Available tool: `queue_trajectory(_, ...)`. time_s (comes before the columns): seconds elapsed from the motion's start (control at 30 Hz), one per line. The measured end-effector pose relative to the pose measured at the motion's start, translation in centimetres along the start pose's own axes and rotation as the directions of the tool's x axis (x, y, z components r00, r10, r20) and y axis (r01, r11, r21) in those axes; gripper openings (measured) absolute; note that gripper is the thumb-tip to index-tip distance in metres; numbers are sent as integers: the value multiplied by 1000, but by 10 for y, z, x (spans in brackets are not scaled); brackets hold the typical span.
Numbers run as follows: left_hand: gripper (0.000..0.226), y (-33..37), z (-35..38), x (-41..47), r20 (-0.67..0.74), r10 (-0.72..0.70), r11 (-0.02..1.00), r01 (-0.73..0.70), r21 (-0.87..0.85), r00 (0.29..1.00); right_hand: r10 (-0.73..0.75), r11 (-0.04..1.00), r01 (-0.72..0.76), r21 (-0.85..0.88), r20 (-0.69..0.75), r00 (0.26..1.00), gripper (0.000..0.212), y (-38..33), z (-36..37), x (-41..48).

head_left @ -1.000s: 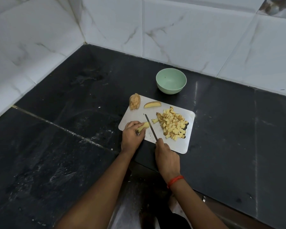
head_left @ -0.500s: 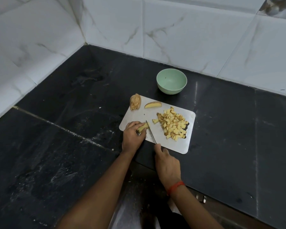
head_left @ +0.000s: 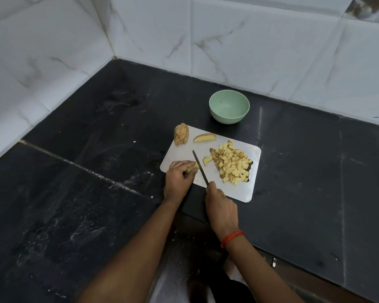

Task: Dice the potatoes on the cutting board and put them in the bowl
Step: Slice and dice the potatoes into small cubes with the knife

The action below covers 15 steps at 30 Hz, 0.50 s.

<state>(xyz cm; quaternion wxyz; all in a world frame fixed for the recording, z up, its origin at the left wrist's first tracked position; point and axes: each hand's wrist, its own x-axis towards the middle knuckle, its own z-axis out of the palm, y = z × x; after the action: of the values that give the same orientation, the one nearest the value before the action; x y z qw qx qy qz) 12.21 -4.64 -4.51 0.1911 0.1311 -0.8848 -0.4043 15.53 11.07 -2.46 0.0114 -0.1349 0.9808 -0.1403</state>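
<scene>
A white cutting board [head_left: 253, 186] lies on the black counter. My left hand [head_left: 177, 179] holds a potato strip [head_left: 192, 167] down on the board's near left part. My right hand [head_left: 221, 207] grips a knife [head_left: 200, 167] whose blade rests right beside that strip's cut end. A pile of diced potato [head_left: 232, 164] covers the board's right side, with one small cut piece [head_left: 206, 160] just left of it. A potato wedge [head_left: 204, 137] and a larger sliced potato chunk [head_left: 181, 134] sit at the far left corner. The pale green bowl [head_left: 229, 109] stands behind the board.
White marbled tiles wall in the counter at the back and on the left, meeting in a corner. The dark counter [head_left: 96, 171] stretches wide to the left and right of the board. Its front edge runs just below my right wrist.
The knife drew back toward me and then came forward again along the strip's end. My left hand has kept its hold on the potato strip.
</scene>
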Motion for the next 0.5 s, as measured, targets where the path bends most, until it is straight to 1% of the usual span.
queue_trajectory(0.07,26,0,-1,0,1,-1,1000,1,-4,1000,-12,1000,12,-26,28,1000,3,1,-1,1)
queue_trajectory(0.1,25,1,-1,0,2,1,1000,-1,-6,1000,-16,999,17,-33,26,1000,5,0,-2,2)
queue_trajectory(0.13,24,1,-1,1,2,5,1000,-5,-9,1000,-29,999,30,-42,16,999,9,-1,-2,4)
queue_trajectory(0.27,23,0,-2,1,-2,19,1000,-19,-9,1000,-146,981,144,-132,-9,989,40,-1,-7,11)
queue_trajectory(0.33,22,0,-1,1,-5,23,1000,-23,-5,1000,-152,981,149,-127,-10,988,48,3,-9,7)
queue_trajectory(0.37,22,0,0,1,-5,26,1000,-26,-14,1000,-142,984,138,-115,-21,990,49,6,-8,2)
queue_trajectory(0.5,23,2,-1,0,-2,11,1000,-11,-19,1000,-129,986,127,-112,-7,992,41,20,-1,-22)
